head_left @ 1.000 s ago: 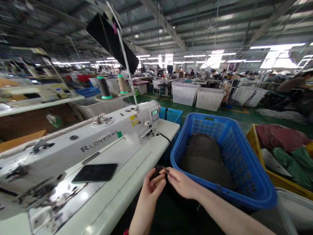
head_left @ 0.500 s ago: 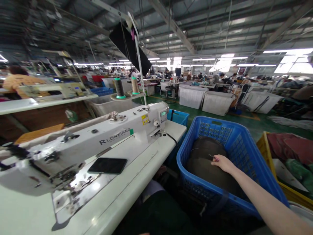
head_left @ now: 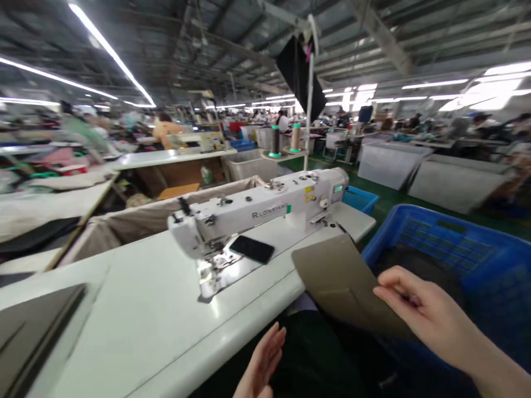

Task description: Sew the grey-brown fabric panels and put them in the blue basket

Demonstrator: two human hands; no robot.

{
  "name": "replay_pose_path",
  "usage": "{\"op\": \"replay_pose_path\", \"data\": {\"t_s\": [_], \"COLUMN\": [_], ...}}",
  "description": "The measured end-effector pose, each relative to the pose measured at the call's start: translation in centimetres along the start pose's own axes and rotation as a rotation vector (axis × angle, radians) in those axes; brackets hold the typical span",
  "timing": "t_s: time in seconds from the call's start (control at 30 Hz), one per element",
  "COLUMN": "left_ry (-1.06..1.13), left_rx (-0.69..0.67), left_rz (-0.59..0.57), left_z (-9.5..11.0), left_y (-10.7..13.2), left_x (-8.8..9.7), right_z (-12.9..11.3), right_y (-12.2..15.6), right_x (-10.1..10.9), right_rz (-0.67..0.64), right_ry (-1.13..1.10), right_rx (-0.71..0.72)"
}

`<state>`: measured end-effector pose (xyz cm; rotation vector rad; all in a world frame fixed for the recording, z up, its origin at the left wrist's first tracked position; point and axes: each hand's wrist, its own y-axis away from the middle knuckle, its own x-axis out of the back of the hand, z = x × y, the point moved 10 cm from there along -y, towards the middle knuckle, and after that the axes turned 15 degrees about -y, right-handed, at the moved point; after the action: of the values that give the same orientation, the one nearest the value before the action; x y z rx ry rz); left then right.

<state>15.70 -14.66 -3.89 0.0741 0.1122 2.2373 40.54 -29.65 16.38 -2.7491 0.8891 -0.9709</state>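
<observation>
My right hand (head_left: pixel 423 309) pinches the edge of a flat olive fabric panel (head_left: pixel 340 282) between thumb and fingers. The panel hangs over the front edge of the white sewing table (head_left: pixel 136 309). Lower down, my left hand (head_left: pixel 263 360) is open and empty, near the table's front edge and apart from the panel. Behind the panel's far corner stands a white LONXIANG sewing machine (head_left: pixel 257 213), with a black phone (head_left: pixel 252 249) lying beside its needle area. A dark stack of fabric (head_left: pixel 415 262) lies in a blue plastic basket (head_left: pixel 452 237), partly hidden by my right hand.
A similar fabric panel (head_left: pixel 29 342) lies at the table's left corner. Thread spools (head_left: pixel 274 141) stand behind the machine, near a small blue bin (head_left: pixel 360 199). White fabric bins line the aisle, and a co-worker in an orange top (head_left: pixel 166 130) sits beyond.
My right hand has come back from the basket holding the olive panel. My left hand has reappeared, open, near the table edge. The view has swung left.
</observation>
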Motion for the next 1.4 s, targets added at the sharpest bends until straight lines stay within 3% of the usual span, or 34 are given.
{"op": "replay_pose_path", "data": {"t_s": [0.07,0.17,0.27,0.33,0.4,0.47,0.5,0.57,0.63,0.67,0.83,1.03,1.4], "left_ry": [0.006,0.045,0.052,-0.118,-0.503,-0.963,-1.150,-1.373,-1.452,-1.470,-1.470,-1.386,-1.369], "left_rx": [0.016,0.116,0.197,0.228,0.180,0.087,0.039,-0.029,-0.042,-0.032,-0.007,-0.160,-0.167], "left_rz": [0.124,0.413,0.616,0.762,0.953,1.018,0.940,0.617,0.331,0.257,0.212,0.076,0.100], "left_z": [1.7,2.3,1.7,1.5,3.0,5.1,5.6,5.1,4.3,4.2,6.1,7.4,7.4], "left_y": [1.3,4.2,7.4,9.3,11.1,11.3,10.4,7.9,6.1,5.4,1.7,-3.3,-4.8], "left_x": [2.8,8.8,14.5,18.6,22.4,23.8,23.5,21.9,20.3,20.0,20.5,19.2,19.2], "right_z": [-1.0,-1.7,-3.4,-4.7,-5.6,-6.0,-6.1,-5.9,-5.3,-4.9,-2.8,-2.2,-1.7], "right_y": [-1.6,-3.6,-4.8,-6.0,-8.0,-10.2,-11.2,-12.6,-13.2,-13.2,-12.8,-13.0,-13.2], "right_x": [-7.5,-18.1,-27.8,-32.2,-35.1,-37.2,-38.1,-39.3,-39.8,-39.8,-38.8,-38.7,-39.3], "right_rz": [-0.184,-0.287,-0.499,-0.601,-0.626,-0.636,-0.645,-0.661,-0.676,-0.681,-0.636,-0.561,-0.620], "right_ry": [-0.164,-0.373,-0.350,-0.216,-0.122,-0.090,-0.070,-0.026,0.007,0.023,0.129,0.131,0.207], "right_rx": [-0.030,-0.057,0.070,0.230,0.347,0.393,0.411,0.439,0.456,0.464,0.513,0.517,0.479]}}
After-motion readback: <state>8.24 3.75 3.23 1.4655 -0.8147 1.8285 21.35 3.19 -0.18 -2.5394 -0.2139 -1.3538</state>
